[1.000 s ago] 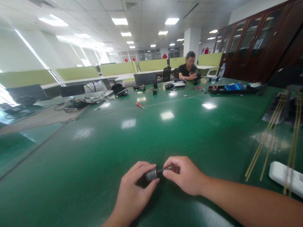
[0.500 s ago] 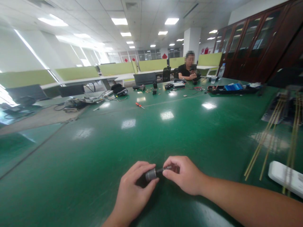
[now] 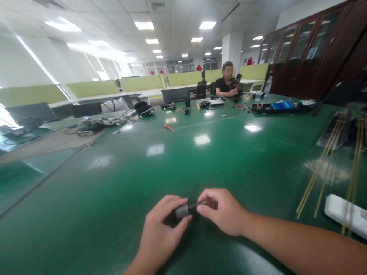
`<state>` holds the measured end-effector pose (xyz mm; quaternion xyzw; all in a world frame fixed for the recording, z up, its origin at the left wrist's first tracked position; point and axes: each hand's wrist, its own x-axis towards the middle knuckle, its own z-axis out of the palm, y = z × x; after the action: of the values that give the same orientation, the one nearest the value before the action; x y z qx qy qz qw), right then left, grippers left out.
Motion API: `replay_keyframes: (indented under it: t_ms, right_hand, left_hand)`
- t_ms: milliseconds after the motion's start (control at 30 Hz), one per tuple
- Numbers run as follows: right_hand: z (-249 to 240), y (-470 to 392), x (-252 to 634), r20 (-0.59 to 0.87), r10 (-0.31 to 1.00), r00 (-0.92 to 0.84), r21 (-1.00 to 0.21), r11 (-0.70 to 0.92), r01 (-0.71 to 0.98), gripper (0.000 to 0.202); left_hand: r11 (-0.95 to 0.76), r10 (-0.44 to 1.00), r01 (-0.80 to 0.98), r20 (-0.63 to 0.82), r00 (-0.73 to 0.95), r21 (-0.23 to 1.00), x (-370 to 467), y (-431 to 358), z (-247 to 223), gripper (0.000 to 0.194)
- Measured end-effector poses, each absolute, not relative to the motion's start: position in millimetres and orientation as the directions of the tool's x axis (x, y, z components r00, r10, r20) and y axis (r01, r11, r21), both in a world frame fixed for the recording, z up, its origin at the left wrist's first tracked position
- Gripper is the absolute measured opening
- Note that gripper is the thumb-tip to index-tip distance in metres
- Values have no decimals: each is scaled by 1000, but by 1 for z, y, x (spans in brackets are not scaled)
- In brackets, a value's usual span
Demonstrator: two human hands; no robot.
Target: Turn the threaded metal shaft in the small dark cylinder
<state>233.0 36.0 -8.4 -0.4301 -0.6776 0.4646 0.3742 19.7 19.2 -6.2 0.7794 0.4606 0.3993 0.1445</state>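
Note:
Near the front edge of the green table, my left hand grips a dark grey cylinder between thumb and fingers. A thin dark shaft sticks out of the cylinder to the right. My right hand pinches the far end of that shaft between thumb and index finger; its other fingers are curled behind. The cylinder and shaft lie roughly in one line, low over the table.
An orange screwdriver lies mid-table. Thin yellowish rods and a white device are at the right. A black tray, cables and small parts line the far side, where a person sits holding a dark object.

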Motion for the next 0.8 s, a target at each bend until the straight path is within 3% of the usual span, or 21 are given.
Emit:
replay_keyframes:
  t_ms: [800]
  right_hand:
    - [-7, 36, 233, 110, 933, -341, -951, 199, 237, 6]
  left_hand:
    - [-535, 829, 613, 500, 250, 581, 20, 20, -4, 21]
